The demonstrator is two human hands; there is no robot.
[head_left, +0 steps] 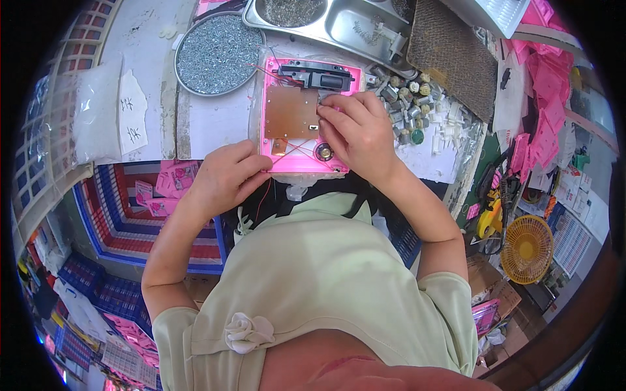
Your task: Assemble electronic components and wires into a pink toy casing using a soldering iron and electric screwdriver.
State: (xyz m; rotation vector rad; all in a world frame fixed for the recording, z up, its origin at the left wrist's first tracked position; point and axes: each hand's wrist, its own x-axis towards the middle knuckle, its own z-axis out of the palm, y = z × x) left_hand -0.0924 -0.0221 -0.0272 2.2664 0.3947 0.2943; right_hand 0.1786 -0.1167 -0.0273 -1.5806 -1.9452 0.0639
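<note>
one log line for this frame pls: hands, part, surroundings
left hand: steadies pink case at lower-left edge | right hand: fingers on brown circuit board edge | nearby: round screw tray, small motors

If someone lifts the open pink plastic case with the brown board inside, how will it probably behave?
The pink case is probably light and fairly stiff, being a thin plastic shell. Its thin red wires look floppy and fragile. The left hand steadies its edge, so it may slide when pushed.

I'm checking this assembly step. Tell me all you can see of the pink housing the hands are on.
The pink plastic housing lies flat, open side up, at the table's near edge. Inside: a brown circuit board, a black module along the top, thin red wires, a small round speaker. The left hand grips its lower left corner; the right hand rests on its right half.
</note>
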